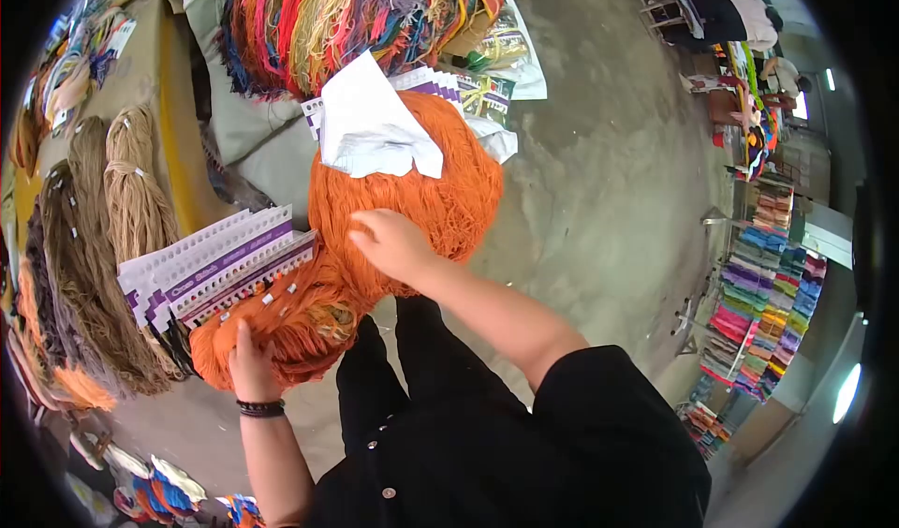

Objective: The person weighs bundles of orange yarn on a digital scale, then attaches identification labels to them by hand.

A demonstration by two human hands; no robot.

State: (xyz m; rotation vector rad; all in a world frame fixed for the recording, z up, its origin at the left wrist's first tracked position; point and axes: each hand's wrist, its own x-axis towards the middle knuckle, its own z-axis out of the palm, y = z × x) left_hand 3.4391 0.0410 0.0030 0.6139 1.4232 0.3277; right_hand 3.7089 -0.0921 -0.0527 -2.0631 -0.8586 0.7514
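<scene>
A large bundle of orange yarn (459,172) fills the middle, with a crumpled white paper (370,121) lying on its upper part. My right hand (391,242) rests on this bundle, its thumb and fingers partly spread. Lower left, a second, darker orange bundle (304,327) touches the first. My left hand (251,359) is at its near-left side, thumb up against the strands; its other fingers are hidden, so its grip cannot be made out. Purple-and-white cards with rows of holes (211,266) stand just behind that bundle.
Beige and brown skeins (136,177) hang at the left beside a yellow-edged table (178,116). Multicoloured yarn (346,22) is piled at the top. On the right are a colourful yarn rack (763,294) and people farther off (749,18). Blue and white skeins (164,491) lie lower left.
</scene>
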